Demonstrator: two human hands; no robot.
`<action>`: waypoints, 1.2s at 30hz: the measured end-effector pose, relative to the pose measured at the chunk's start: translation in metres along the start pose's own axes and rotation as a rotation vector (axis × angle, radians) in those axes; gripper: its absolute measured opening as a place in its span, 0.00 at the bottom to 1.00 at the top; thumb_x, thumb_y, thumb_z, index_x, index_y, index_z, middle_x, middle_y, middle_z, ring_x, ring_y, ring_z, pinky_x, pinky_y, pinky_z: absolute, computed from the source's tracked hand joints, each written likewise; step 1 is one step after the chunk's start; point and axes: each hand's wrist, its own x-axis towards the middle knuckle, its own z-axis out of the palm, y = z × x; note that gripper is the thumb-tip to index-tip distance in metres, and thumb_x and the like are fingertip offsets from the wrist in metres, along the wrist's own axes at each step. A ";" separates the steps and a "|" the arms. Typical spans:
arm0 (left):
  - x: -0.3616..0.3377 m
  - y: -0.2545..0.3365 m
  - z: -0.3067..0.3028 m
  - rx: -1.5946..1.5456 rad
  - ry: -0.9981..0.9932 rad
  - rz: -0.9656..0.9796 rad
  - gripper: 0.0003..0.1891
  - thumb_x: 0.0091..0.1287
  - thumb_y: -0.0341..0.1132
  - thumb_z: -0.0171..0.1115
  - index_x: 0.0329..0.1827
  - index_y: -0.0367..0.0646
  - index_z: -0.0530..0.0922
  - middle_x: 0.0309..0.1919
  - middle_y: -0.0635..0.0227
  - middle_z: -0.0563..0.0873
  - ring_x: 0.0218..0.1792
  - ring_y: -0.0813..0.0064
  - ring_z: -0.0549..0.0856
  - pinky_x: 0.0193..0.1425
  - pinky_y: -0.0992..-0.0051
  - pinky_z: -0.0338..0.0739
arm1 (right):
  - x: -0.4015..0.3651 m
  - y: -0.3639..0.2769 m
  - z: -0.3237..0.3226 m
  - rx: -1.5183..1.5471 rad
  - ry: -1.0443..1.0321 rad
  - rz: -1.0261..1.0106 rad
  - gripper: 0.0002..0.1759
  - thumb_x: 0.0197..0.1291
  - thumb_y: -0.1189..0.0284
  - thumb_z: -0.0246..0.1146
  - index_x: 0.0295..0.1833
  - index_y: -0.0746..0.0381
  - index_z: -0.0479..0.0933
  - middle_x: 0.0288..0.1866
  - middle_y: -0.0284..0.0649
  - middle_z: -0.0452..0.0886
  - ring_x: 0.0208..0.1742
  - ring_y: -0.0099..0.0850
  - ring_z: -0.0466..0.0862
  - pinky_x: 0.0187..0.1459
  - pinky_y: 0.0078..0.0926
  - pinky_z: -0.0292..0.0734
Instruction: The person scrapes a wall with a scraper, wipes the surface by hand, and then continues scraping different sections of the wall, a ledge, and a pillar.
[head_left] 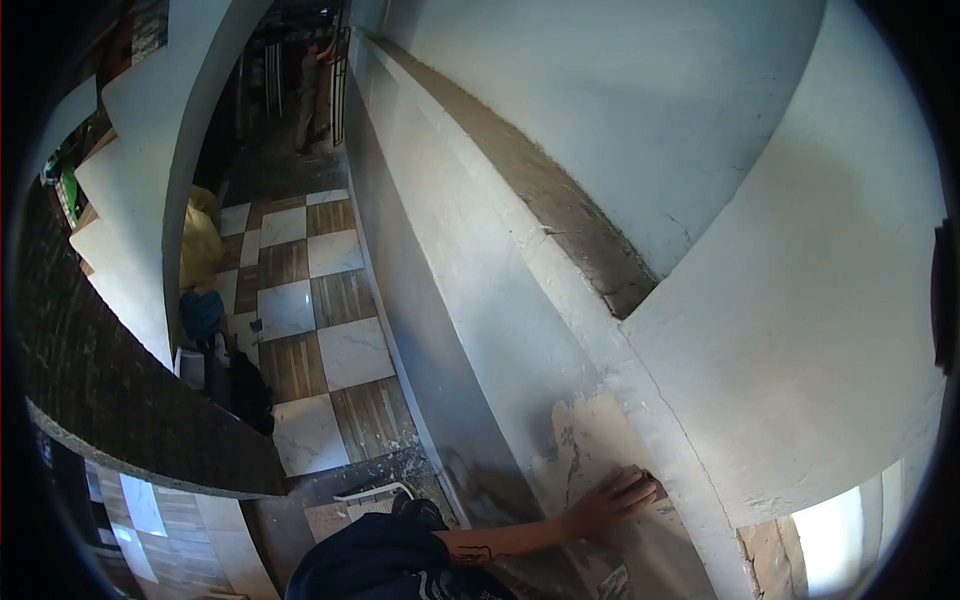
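My left hand reaches across to the right and rests against the wall, its fingers stretched out over a bare tan patch where the pale coating is missing. A small dark spot shows at the fingertips; I cannot make out what it is. The forearm has dark markings and comes from a dark blue sleeve. No held object is visible in this hand. Around the patch, the pale wall has rough edges, and a crack runs down to its right. My right hand is out of view.
A brown ledge runs along the wall. Below lies a checkered tile floor, with a yellow bag and a blue item at its left. Stepped white edging curves on the left. Another person stands far back.
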 end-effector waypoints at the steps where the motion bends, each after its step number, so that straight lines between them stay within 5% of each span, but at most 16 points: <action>1: -0.002 -0.011 -0.005 0.152 -0.013 0.086 0.43 0.55 0.64 0.52 0.63 0.35 0.62 0.66 0.52 0.60 0.69 0.49 0.54 0.69 0.46 0.46 | -0.007 0.003 -0.010 0.025 0.134 0.024 0.06 0.60 0.73 0.59 0.36 0.64 0.70 0.30 0.34 0.67 0.30 0.23 0.65 0.42 0.18 0.62; 2: -0.003 -0.022 -0.008 0.302 -0.031 0.178 0.42 0.55 0.64 0.53 0.63 0.37 0.63 0.66 0.55 0.61 0.69 0.50 0.55 0.69 0.46 0.47 | -0.011 0.006 -0.018 0.055 0.270 0.042 0.05 0.60 0.74 0.58 0.35 0.63 0.70 0.31 0.35 0.68 0.31 0.23 0.65 0.43 0.19 0.62; 5: 0.044 -0.036 -0.047 0.309 0.189 -0.522 0.48 0.55 0.58 0.55 0.68 0.29 0.51 0.68 0.43 0.52 0.69 0.44 0.51 0.69 0.48 0.44 | -0.006 0.001 -0.020 0.065 0.071 0.044 0.04 0.60 0.74 0.58 0.36 0.62 0.70 0.32 0.35 0.69 0.32 0.23 0.66 0.44 0.20 0.63; 8: 0.057 -0.033 -0.041 0.144 0.357 -0.513 0.50 0.55 0.56 0.55 0.68 0.25 0.44 0.68 0.38 0.46 0.69 0.42 0.47 0.69 0.48 0.42 | -0.001 0.003 -0.011 0.002 0.034 -0.036 0.04 0.59 0.74 0.60 0.36 0.61 0.71 0.33 0.33 0.71 0.31 0.23 0.67 0.41 0.20 0.65; 9: 0.047 -0.016 -0.036 0.069 0.261 -0.544 0.51 0.57 0.57 0.55 0.68 0.24 0.43 0.68 0.38 0.45 0.70 0.42 0.46 0.70 0.48 0.41 | -0.001 0.004 -0.021 0.004 0.031 -0.037 0.04 0.59 0.74 0.60 0.36 0.61 0.71 0.33 0.33 0.71 0.31 0.23 0.67 0.41 0.20 0.65; 11: 0.002 0.022 -0.009 0.024 0.106 -0.472 0.50 0.58 0.58 0.53 0.68 0.24 0.43 0.67 0.36 0.45 0.69 0.42 0.47 0.70 0.48 0.41 | -0.007 0.011 -0.062 0.384 0.329 0.274 0.03 0.59 0.74 0.60 0.37 0.60 0.73 0.31 0.31 0.71 0.28 0.22 0.67 0.35 0.18 0.67; 14: -0.024 0.047 0.006 0.045 -0.072 -0.454 0.50 0.59 0.60 0.52 0.67 0.24 0.44 0.67 0.36 0.46 0.69 0.41 0.47 0.70 0.48 0.41 | -0.016 0.029 -0.110 0.035 0.614 0.196 0.06 0.57 0.74 0.62 0.40 0.60 0.74 0.30 0.30 0.71 0.26 0.19 0.66 0.31 0.18 0.67; 18: 0.059 -0.011 -0.037 0.170 0.217 -0.466 0.49 0.60 0.59 0.51 0.67 0.23 0.44 0.67 0.35 0.46 0.69 0.42 0.47 0.69 0.46 0.40 | -0.010 0.019 -0.090 0.072 0.617 0.184 0.08 0.57 0.72 0.62 0.42 0.60 0.75 0.32 0.31 0.74 0.27 0.18 0.68 0.31 0.17 0.68; 20: 0.064 -0.016 -0.043 0.120 0.283 -0.534 0.49 0.60 0.58 0.51 0.67 0.23 0.44 0.67 0.35 0.45 0.69 0.42 0.47 0.69 0.45 0.39 | -0.011 0.025 -0.125 0.361 0.110 0.170 0.16 0.55 0.64 0.64 0.45 0.63 0.75 0.39 0.34 0.78 0.32 0.23 0.74 0.36 0.23 0.71; 21: 0.054 -0.015 -0.035 0.090 0.303 -0.537 0.49 0.59 0.57 0.53 0.67 0.23 0.43 0.67 0.35 0.44 0.69 0.42 0.46 0.69 0.45 0.39 | -0.014 0.025 -0.120 0.352 0.145 0.160 0.16 0.55 0.64 0.64 0.45 0.63 0.75 0.39 0.34 0.78 0.32 0.23 0.74 0.36 0.23 0.71; 23: 0.028 -0.002 -0.017 0.013 0.298 -0.577 0.49 0.59 0.56 0.54 0.68 0.24 0.42 0.67 0.35 0.43 0.70 0.42 0.45 0.69 0.45 0.38 | -0.007 0.022 -0.078 0.119 0.317 0.035 0.26 0.50 0.71 0.64 0.56 0.67 0.68 0.48 0.43 0.76 0.50 0.31 0.77 0.54 0.31 0.71; 25: -0.006 0.021 -0.005 0.011 0.121 -0.603 0.51 0.56 0.54 0.57 0.68 0.24 0.40 0.68 0.36 0.42 0.70 0.42 0.43 0.69 0.47 0.37 | -0.003 0.015 -0.040 0.210 0.419 0.118 0.26 0.51 0.73 0.62 0.57 0.66 0.67 0.51 0.42 0.76 0.50 0.31 0.78 0.53 0.33 0.72; 27: -0.007 0.034 -0.008 0.032 0.075 -0.609 0.52 0.54 0.52 0.59 0.68 0.24 0.38 0.68 0.36 0.40 0.70 0.42 0.41 0.69 0.47 0.36 | 0.002 0.014 -0.033 0.146 0.414 0.092 0.28 0.50 0.75 0.61 0.59 0.66 0.66 0.55 0.49 0.73 0.55 0.44 0.75 0.52 0.42 0.74; 30: 0.058 -0.015 -0.042 0.101 0.193 -0.601 0.53 0.52 0.51 0.61 0.68 0.25 0.39 0.68 0.36 0.39 0.70 0.42 0.41 0.70 0.47 0.35 | -0.002 0.006 -0.032 0.184 0.340 0.105 0.28 0.49 0.76 0.60 0.59 0.65 0.66 0.54 0.48 0.73 0.55 0.43 0.75 0.54 0.41 0.72; 34: 0.026 0.008 -0.018 0.076 0.236 -0.596 0.52 0.53 0.52 0.60 0.68 0.24 0.40 0.68 0.37 0.41 0.71 0.44 0.41 0.70 0.47 0.35 | 0.001 0.013 -0.053 0.242 0.446 0.095 0.24 0.48 0.76 0.61 0.55 0.64 0.71 0.50 0.45 0.76 0.52 0.38 0.77 0.51 0.36 0.74; 36: -0.001 0.053 -0.006 -0.049 0.028 -0.619 0.50 0.57 0.53 0.56 0.68 0.25 0.40 0.68 0.37 0.41 0.71 0.45 0.41 0.69 0.45 0.35 | 0.010 0.011 -0.050 0.205 0.425 0.126 0.21 0.48 0.76 0.61 0.52 0.64 0.73 0.49 0.43 0.77 0.50 0.35 0.78 0.51 0.33 0.75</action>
